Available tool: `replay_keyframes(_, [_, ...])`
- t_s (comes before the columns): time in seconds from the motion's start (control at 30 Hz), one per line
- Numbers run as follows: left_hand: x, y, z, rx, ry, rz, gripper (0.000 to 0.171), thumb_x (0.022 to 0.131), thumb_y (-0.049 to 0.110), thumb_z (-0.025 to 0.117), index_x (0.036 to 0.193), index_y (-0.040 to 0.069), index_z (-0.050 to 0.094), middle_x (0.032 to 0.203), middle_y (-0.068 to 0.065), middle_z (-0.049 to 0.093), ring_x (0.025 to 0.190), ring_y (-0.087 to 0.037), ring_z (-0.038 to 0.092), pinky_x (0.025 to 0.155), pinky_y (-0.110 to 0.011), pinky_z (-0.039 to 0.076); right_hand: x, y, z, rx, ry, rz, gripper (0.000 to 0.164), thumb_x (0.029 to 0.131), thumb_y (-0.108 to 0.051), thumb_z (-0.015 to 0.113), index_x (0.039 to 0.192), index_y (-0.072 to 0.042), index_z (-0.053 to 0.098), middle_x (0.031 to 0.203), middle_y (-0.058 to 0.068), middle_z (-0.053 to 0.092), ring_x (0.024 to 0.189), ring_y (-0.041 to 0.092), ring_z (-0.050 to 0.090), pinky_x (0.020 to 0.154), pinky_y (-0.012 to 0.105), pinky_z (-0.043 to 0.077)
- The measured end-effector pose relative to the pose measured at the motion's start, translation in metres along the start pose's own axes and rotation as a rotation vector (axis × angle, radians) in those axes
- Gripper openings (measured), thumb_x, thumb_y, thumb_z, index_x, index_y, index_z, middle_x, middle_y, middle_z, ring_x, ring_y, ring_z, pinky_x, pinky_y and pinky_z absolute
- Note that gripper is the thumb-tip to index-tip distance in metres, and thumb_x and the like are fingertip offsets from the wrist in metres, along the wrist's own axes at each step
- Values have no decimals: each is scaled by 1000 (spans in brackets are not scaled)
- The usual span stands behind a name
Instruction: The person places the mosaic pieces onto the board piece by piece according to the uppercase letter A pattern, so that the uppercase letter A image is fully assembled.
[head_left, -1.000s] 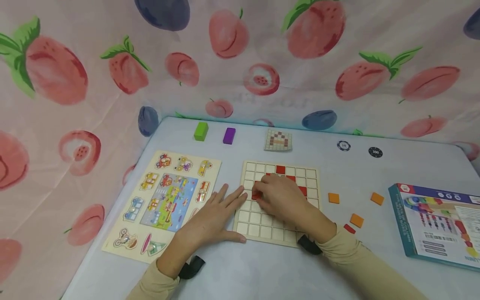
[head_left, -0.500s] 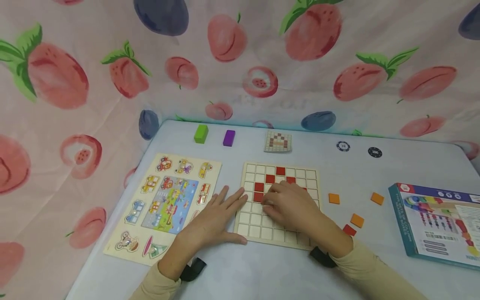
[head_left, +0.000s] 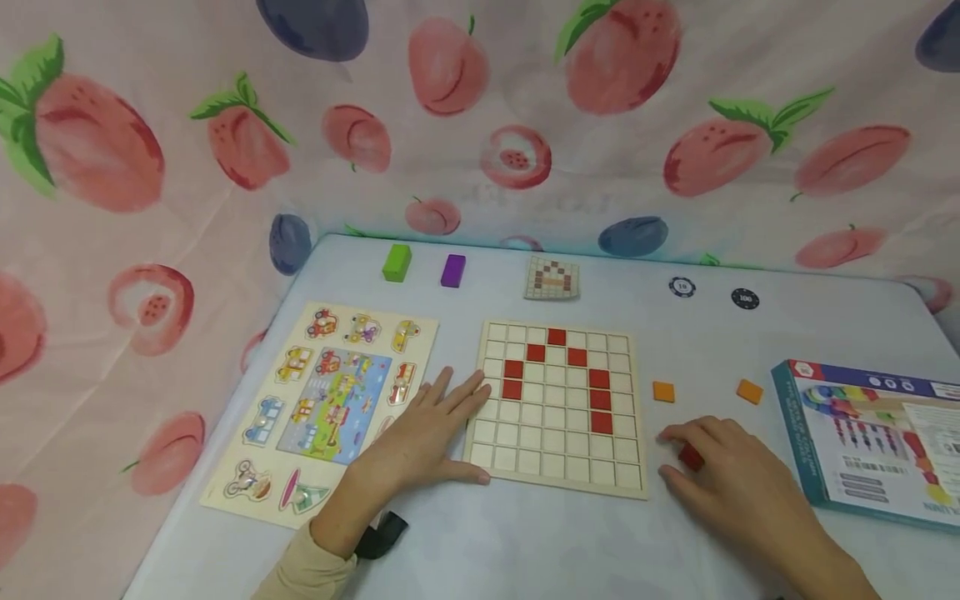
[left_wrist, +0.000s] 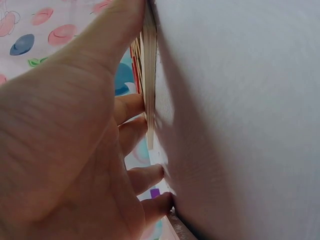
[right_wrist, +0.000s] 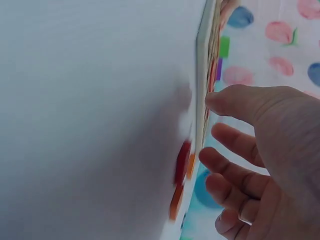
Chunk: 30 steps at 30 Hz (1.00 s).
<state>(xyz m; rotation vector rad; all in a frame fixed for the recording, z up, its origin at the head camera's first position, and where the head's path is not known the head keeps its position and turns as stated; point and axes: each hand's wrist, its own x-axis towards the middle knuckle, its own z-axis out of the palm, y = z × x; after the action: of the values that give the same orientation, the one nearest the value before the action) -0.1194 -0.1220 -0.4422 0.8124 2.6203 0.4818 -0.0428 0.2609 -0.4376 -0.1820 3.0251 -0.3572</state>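
Note:
A wooden grid board (head_left: 543, 461) lies on the white table, with several red square tiles (head_left: 601, 400) in its cells forming an arch. My left hand (head_left: 412, 442) spreads its fingers along the board's left edge; fingertips and thumb rest at that edge. To the right of the board, my right hand (head_left: 738, 483) hovers with loosely bent fingers over a loose red tile (head_left: 690, 456). In the right wrist view the red tile (right_wrist: 182, 162) lies on the table, apart from the fingers, near an orange tile (right_wrist: 176, 202).
Two orange tiles (head_left: 663, 392) show beyond the right hand. A boxed toy (head_left: 873, 450) lies at the right, a vehicle peg puzzle (head_left: 416, 333) at the left. Along the back are a green block (head_left: 397, 262), purple block (head_left: 453, 271), pattern card (head_left: 551, 278) and round chips (head_left: 745, 298).
My right hand has left the board and moved right, to the loose red tile. A red tile now sits in a lower right cell, below two others. My left hand stays put.

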Motion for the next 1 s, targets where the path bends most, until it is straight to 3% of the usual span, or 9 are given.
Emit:
replay_keyframes(0.2, [-1,-1,-1,0,4,-7,111,83,64,83,170,20,31,182,2,16,168,-43,8,136,-64,19,-13,18,0,-45,-17,16,37,81,-38,92,109,-21,76,105,0,72,95,21,62,86,52,60])
replay_keyframes(0.43, [0,-2,0,8,14,13,111,83,66,82,170,20,30,182,1,16,168,-44,8,135,-65,20,-17,18,4,-20,26,-21,25,83,-29,91,103,-24,77,113,2,72,106,25,65,91,57,62])
replay_keyframes(0.7, [1,-2,-1,17,9,15,111,83,66,82,170,19,30,182,1,16,168,-45,9,134,-65,21,-16,21,4,-54,36,70,45,84,-33,91,118,-10,73,116,15,72,105,34,64,93,63,58])
replay_keyframes(1.0, [-1,-2,0,0,6,15,111,83,65,83,170,20,31,182,0,16,168,-44,9,134,-65,21,-16,22,2,-60,-33,66,44,81,-31,92,117,-14,75,107,7,75,91,24,64,87,58,61])
